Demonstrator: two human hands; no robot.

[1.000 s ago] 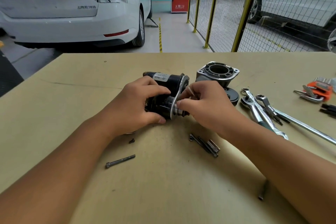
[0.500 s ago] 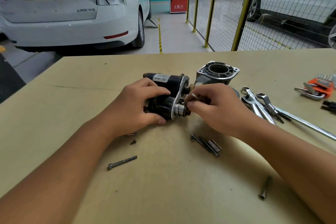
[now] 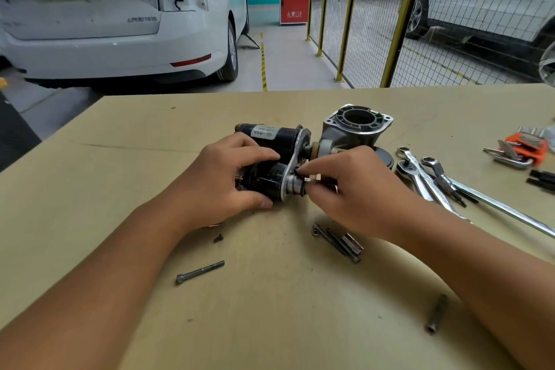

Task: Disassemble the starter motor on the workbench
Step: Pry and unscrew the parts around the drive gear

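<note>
the starter motor lies on its side near the middle of the workbench, two black cylinders side by side behind a silver plate. the left hand grips the nearer black cylinder, fingers curled over the top and thumb underneath. the right hand meets the shaft end sticking out of the plate, with thumb and forefinger pinching a small metal part there; what the part is cannot be told. just behind the right hand stands the grey aluminium housing, open end up. near the right forearm lies a bundle of dark bolts, and another long bolt lies by the left forearm with a small dark bit above it. a further bolt rests near the table's front right. to the right are several wrenches and an orange hex key set. beyond the bench stands a white car and a yellow-framed mesh fence.
</note>
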